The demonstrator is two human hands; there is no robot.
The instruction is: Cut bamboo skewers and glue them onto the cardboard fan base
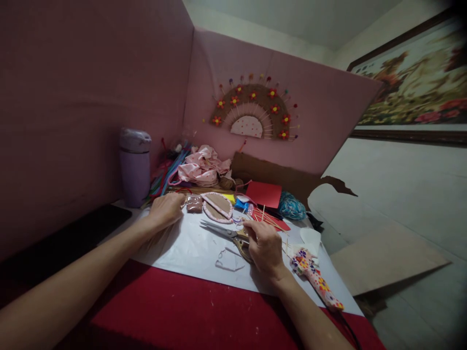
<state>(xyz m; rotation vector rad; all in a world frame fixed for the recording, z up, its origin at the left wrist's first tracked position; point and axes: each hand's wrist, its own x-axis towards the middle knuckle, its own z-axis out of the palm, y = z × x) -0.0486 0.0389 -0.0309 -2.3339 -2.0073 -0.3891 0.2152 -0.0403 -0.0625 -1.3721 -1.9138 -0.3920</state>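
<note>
My left hand (168,210) is closed at the left of the white sheet, next to a small clear packet with brown contents (194,204); what its fingers hold is hidden. Thin brown sticks (155,239) lie under that wrist. My right hand (265,245) has its fingers pinched together over the handle end of the scissors (219,230), and I cannot make out what is in the pinch. The scissor blades point left, slightly apart, low over the sheet. Beyond them lies a round cardboard piece with a pink fabric rim (218,207).
Behind are red card (263,194), blue yarn (292,206), crumpled pink fabric (204,165) and a lilac tumbler (135,167). A flower-patterned glue gun (317,278) with a cord lies right. Clear plastic scraps (229,260) rest in front. A decorated cardboard half-ring (251,107) hangs on the pink panel.
</note>
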